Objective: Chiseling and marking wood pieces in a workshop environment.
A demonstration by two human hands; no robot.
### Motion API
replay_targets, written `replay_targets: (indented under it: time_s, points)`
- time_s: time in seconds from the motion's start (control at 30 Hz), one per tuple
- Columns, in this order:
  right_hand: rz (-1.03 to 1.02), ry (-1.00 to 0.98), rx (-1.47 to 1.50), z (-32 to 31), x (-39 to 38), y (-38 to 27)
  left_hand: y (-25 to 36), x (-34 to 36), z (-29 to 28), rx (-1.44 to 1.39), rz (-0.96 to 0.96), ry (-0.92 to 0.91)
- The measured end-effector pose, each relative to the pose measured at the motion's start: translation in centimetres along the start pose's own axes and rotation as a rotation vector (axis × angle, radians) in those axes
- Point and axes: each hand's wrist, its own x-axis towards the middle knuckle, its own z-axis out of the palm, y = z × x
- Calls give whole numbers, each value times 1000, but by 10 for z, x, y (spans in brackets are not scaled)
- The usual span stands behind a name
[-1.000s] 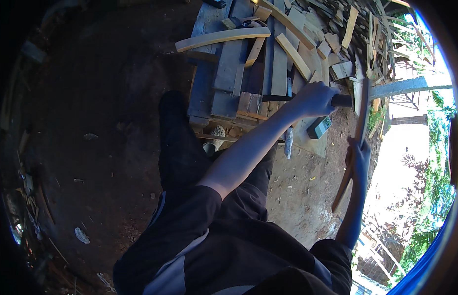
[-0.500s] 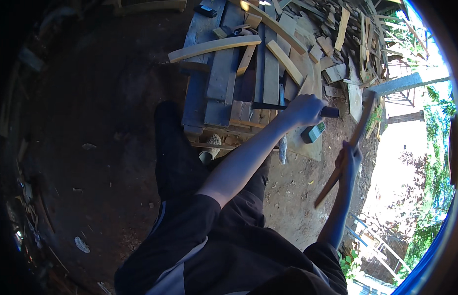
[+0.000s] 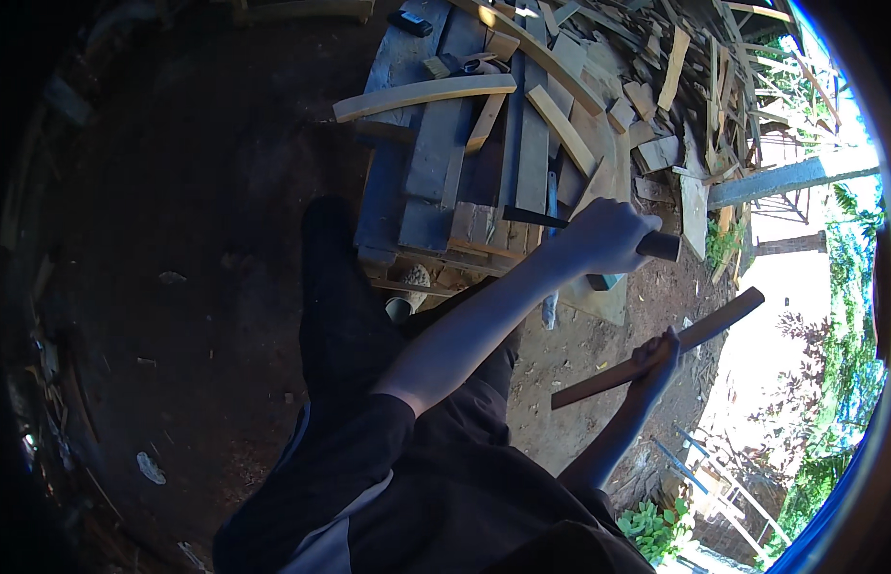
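My left hand (image 3: 608,237) is closed around the dark handle of a long, narrow tool (image 3: 534,217). Its thin dark part points left over the bench edge, while the blunt handle end sticks out to the right of my fist; its exact kind does not show. Lower right, my right hand (image 3: 658,352) grips a curved wooden slat (image 3: 713,320) near its middle. The slat tilts up to the right, apart from the bench. Just under my left wrist, a small teal-and-dark block (image 3: 608,282) is mostly hidden.
A worn plank bench (image 3: 428,177) stands ahead, with a curved wood piece (image 3: 426,97), a brush (image 3: 441,65) and a dark device (image 3: 410,23) on it. Scrap wood (image 3: 646,57) is heaped beyond. A pale post (image 3: 790,179) crosses at right.
The slat has swung from steep to a flatter slant, as my right hand lowered and came slightly left. My left hand has shifted a little right and down with the dark tool.
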Motion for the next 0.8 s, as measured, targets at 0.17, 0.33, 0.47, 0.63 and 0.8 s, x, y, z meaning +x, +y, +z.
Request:
replay_targets:
  time_s: [0.17, 0.33, 0.47, 0.63, 0.8]
  points:
    - [-96, -2, -659, 24, -32, 37, 5, 2, -1, 1, 76, 24]
    - [-172, -44, -643, 46, -50, 51, -11, -4, 1, -48, 13, 87]
    - [-89, -82, -572, 47, -50, 46, -12, -3, 1, -66, -2, 114]
    - [-95, -63, -638, 41, -51, 46, -20, 2, -4, -146, -23, 157]
    - [-55, -72, -586, 37, -53, 50, -27, 9, -20, -205, -6, 266]
